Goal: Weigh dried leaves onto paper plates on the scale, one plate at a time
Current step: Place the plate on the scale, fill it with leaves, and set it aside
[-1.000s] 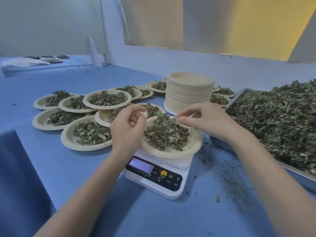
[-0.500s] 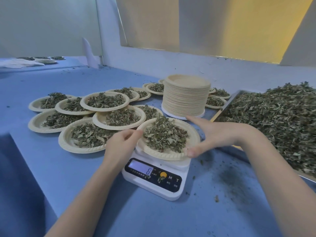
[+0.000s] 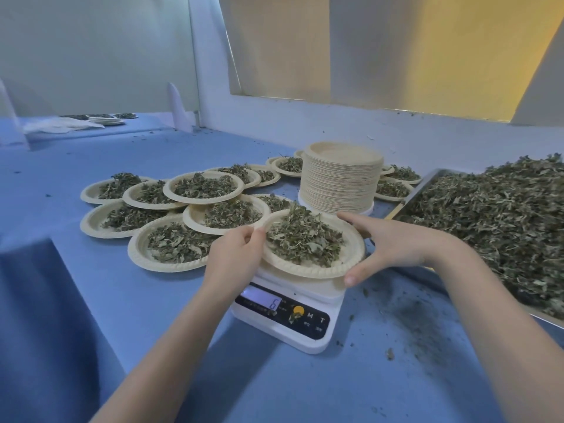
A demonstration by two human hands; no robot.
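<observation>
Fingers [image 3: 355,219] of both hands grip plate [image 3: 351,260] rim over scale [image 3: 308,334].

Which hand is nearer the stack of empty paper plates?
Right. The right hand holds the filled plate's rim just in front of the stack of empty plates; the left hand holds the opposite rim, farther away.

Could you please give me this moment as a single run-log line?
phase: lifting filled plate | left hand: grips plate rim | right hand: grips opposite rim | scale: under plate | empty stack: behind
</observation>
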